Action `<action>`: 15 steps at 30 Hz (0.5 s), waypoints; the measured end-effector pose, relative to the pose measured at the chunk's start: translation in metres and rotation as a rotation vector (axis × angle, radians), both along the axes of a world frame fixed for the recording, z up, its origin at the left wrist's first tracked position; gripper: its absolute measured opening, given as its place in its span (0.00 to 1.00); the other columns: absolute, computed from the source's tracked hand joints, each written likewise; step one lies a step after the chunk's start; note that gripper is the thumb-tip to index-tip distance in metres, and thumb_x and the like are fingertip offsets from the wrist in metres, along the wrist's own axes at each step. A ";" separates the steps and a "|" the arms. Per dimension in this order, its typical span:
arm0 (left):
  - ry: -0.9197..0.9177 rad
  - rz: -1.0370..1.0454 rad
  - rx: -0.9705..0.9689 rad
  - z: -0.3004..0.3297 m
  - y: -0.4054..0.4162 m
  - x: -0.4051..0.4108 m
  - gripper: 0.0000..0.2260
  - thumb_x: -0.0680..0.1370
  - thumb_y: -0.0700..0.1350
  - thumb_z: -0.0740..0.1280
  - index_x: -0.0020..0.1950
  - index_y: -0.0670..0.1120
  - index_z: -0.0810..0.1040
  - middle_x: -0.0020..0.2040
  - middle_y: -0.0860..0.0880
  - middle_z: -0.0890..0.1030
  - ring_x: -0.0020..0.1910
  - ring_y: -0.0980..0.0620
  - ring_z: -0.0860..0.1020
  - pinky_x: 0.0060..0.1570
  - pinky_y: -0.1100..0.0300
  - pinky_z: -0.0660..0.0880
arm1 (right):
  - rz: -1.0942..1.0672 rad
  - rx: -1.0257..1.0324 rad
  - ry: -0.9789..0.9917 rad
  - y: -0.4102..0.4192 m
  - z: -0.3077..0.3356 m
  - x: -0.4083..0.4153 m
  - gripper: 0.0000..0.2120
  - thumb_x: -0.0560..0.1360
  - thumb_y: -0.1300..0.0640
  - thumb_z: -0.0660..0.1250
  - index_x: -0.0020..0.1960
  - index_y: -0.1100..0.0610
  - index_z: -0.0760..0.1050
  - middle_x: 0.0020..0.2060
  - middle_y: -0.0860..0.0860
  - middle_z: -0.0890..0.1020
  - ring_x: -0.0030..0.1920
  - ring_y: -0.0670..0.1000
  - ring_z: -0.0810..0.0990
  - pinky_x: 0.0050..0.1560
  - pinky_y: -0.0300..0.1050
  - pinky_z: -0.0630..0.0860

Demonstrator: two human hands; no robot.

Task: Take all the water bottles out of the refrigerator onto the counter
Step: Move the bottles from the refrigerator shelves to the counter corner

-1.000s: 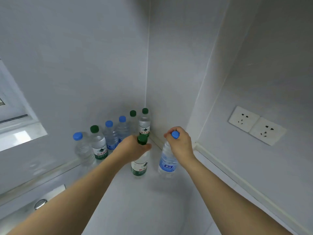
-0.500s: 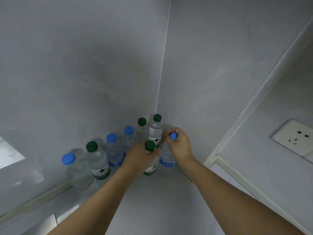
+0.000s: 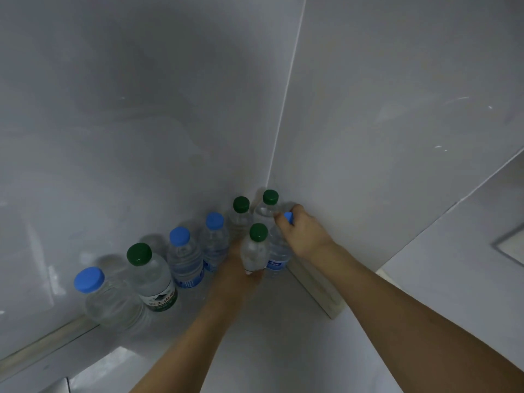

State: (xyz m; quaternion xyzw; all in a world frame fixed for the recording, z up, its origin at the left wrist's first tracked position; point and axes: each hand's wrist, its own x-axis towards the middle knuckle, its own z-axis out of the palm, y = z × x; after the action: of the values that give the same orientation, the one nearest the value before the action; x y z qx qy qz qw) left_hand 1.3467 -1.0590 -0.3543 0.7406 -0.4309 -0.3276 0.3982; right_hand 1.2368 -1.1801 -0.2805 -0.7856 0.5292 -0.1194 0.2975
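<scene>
1. Eight bottles stand on the counter (image 3: 272, 336), packed into the corner where two walls meet. Six form a row (image 3: 181, 251) along the left wall, probably so that later ones have somewhere to go.

2. The left hand (image 3: 241, 268) holds a green-capped bottle (image 3: 255, 252) low on its body, just in front of the row's corner end. The fingers reach round the far side, and the bottle hides most of them. The low hold looks meant to steady it as it is set down.

3. The right hand (image 3: 303, 234) grips a blue-capped bottle (image 3: 276, 258) at the neck, fingers curled over the top so that only a sliver of cap shows. This bottle stands against the right wall, touching or nearly touching the green-capped one. A top grip suits lowering it into a tight gap.

4. I judge this the placing step for these two, both at or almost at rest.

5. Hard to tell:
 - whether either base is fully on the counter, since the hands and bottle bodies cover them;
 - how firm the left hand's grip is;
 - most labels, which are blurred;
 - the refrigerator, which is out of view, so how many bottles remain in it is unknown;
 - the object at the right edge (image 3: 510, 245), which is cut off.
</scene>
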 end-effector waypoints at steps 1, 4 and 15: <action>0.008 0.018 0.000 -0.007 0.001 -0.002 0.22 0.76 0.51 0.70 0.67 0.58 0.68 0.58 0.60 0.78 0.56 0.59 0.77 0.55 0.55 0.76 | 0.001 0.029 -0.001 0.000 0.001 -0.001 0.20 0.80 0.42 0.56 0.59 0.59 0.68 0.48 0.57 0.79 0.47 0.56 0.78 0.43 0.46 0.72; -0.018 0.080 0.037 -0.021 0.004 -0.008 0.28 0.77 0.49 0.71 0.74 0.54 0.63 0.65 0.57 0.74 0.62 0.55 0.74 0.54 0.63 0.69 | -0.009 0.061 -0.018 0.003 0.002 0.001 0.19 0.80 0.43 0.57 0.57 0.59 0.68 0.48 0.57 0.78 0.46 0.55 0.77 0.42 0.46 0.71; 0.002 0.147 0.056 -0.023 0.009 -0.018 0.23 0.77 0.49 0.70 0.71 0.50 0.67 0.63 0.51 0.77 0.61 0.49 0.76 0.50 0.61 0.69 | -0.089 0.147 -0.164 0.026 0.009 -0.009 0.27 0.78 0.35 0.56 0.63 0.57 0.68 0.53 0.54 0.79 0.50 0.52 0.77 0.48 0.45 0.73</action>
State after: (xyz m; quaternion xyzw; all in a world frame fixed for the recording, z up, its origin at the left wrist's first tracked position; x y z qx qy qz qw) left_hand 1.3289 -1.0498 -0.3770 0.7808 -0.3654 -0.3103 0.4008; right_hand 1.2274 -1.1546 -0.2714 -0.7250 0.5448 -0.1572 0.3909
